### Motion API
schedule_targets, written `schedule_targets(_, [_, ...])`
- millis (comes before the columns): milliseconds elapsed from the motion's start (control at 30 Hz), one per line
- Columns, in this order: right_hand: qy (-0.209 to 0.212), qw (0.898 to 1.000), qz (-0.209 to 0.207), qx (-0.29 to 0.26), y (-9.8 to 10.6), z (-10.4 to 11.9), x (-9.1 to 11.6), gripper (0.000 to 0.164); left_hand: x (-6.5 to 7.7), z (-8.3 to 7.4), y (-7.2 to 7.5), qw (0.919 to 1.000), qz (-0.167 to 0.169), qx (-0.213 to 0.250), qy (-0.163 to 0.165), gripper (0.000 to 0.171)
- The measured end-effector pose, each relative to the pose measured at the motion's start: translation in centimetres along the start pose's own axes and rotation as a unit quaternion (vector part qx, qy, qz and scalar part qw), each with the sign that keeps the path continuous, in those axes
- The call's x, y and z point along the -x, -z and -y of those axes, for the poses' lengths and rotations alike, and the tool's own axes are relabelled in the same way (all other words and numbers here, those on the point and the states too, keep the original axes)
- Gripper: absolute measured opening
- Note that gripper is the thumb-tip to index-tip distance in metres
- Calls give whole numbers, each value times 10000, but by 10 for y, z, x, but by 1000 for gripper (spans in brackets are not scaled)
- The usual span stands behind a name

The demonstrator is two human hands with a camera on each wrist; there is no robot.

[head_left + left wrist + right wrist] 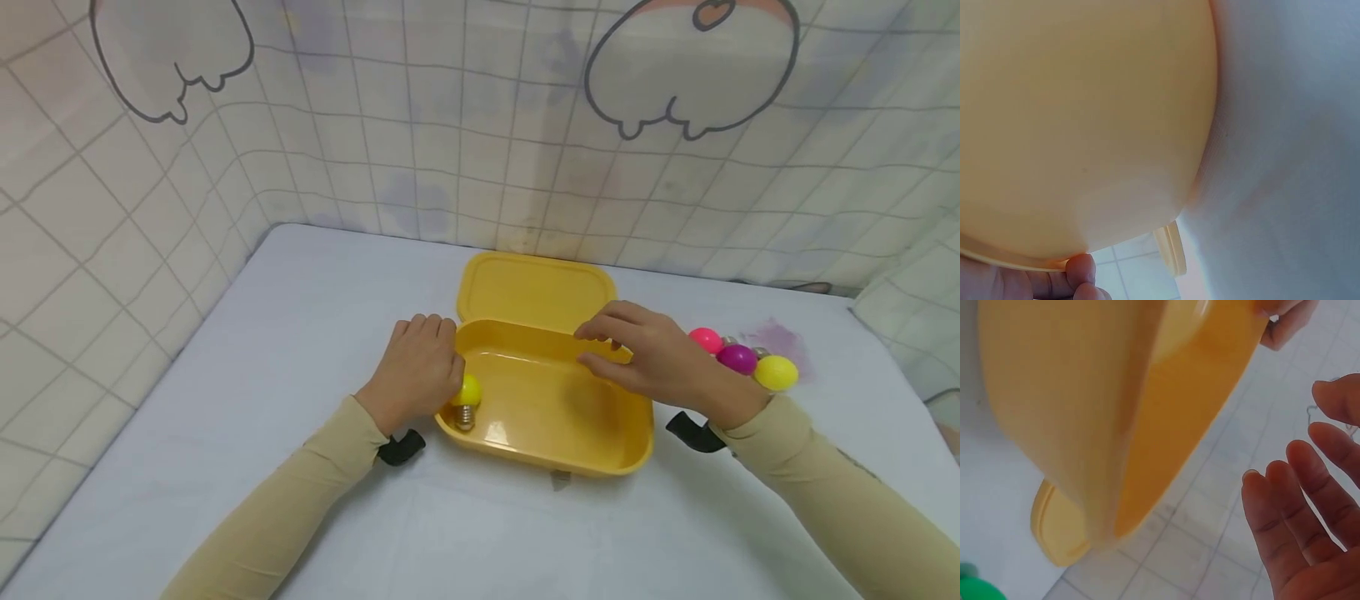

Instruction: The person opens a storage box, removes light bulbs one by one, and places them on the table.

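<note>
A yellow plastic box, lidless, stands on the table in the head view. My left hand grips its left rim, with the fingers curled over the edge; the left wrist view shows fingertips at the rim. Inside the box, right beside that hand, lies a yellow toy light bulb with a silver screw base, partly covered by the hand. My right hand hovers over the box's right end. Its fingers are spread and loosely bent, with nothing between them in the right wrist view.
The yellow lid lies flat behind the box. To the right, past my right wrist, are a pink bulb, a purple bulb and another yellow bulb. A green round thing shows in the right wrist view. A grid-patterned curtain hangs behind the table.
</note>
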State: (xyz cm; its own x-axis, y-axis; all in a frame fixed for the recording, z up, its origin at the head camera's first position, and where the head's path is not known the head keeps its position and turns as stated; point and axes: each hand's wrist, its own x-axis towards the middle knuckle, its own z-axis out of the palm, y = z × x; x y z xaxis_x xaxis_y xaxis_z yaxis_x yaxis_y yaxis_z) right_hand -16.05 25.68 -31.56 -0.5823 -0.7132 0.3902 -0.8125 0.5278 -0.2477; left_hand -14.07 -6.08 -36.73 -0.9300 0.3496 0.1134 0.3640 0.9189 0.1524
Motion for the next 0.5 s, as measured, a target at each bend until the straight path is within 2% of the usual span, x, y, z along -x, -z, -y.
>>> schedule_targets(233, [506,9986,103,105,-6,5,-11,32,0,0,-1,9999,-106,-22,-66,18])
schedule_targets(500, [819,9964,231,-3,-11,12,-24,32,1,0,-1,9999,-139,-60,-81,17])
